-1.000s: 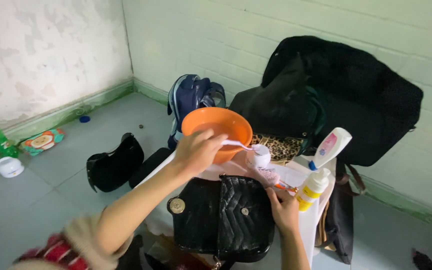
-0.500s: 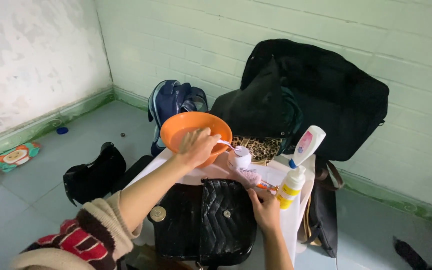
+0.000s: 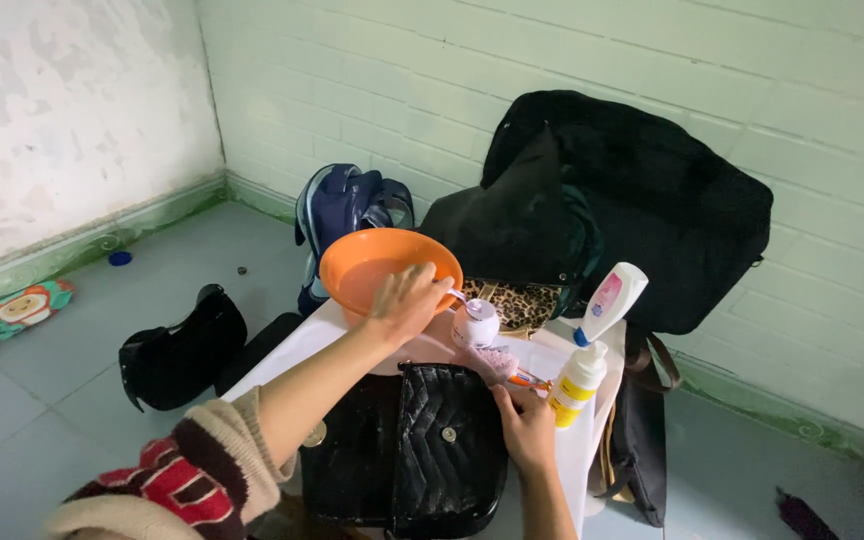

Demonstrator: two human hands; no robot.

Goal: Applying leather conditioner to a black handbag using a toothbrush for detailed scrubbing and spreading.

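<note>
Pale green brick walls close in the corner where my small white table (image 3: 562,455) stands, crowded to its edges. My left hand (image 3: 407,303) rests over the near rim of the orange bowl (image 3: 377,265), fingers curled down on it; the thumb side is hidden, so I cannot tell whether I truly grip the rim or only steady it. The bowl sits tilted at the back of the table, leaning towards the blue backpack (image 3: 344,205). My right hand (image 3: 524,428) is lower, fingers bent and closed on something pink with an orange tip (image 3: 512,370), lying just beside the black quilted handbag (image 3: 422,450). Between my hands stands a small white jar (image 3: 476,323), upright. Near my right hand a white and yellow bottle (image 3: 577,382) stands, and a white bottle with a pink label (image 3: 609,300) leans behind it. A large black bag (image 3: 652,200) slumps against the wall. On the grey floor lie another black bag (image 3: 177,350) and a colourful packet (image 3: 22,305), well apart.
</note>
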